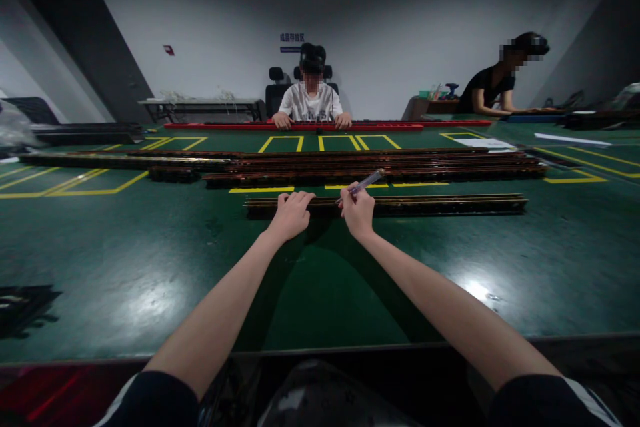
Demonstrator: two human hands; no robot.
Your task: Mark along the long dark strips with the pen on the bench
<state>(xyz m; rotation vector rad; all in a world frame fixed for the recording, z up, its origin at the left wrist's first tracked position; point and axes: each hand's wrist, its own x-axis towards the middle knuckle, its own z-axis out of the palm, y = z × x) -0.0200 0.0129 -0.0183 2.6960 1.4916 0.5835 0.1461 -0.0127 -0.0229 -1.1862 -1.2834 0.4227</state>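
A long dark strip (450, 204) lies across the green table (150, 260) in front of me. My left hand (291, 212) rests on its near edge, fingers curled over the top of the strip. Just to the right, my right hand (357, 209) is closed round a clear pen-like tool (367, 181) whose tip end points down at the strip. Both forearms reach straight out from the table's front edge.
Behind the strip lies a stack of several similar long dark strips (380, 165). Yellow marked boxes (281, 143) line the table. A person (311, 101) sits opposite at a long red strip (295, 126); another person (493, 88) works at the far right. A dark tray (20, 303) sits at the left edge.
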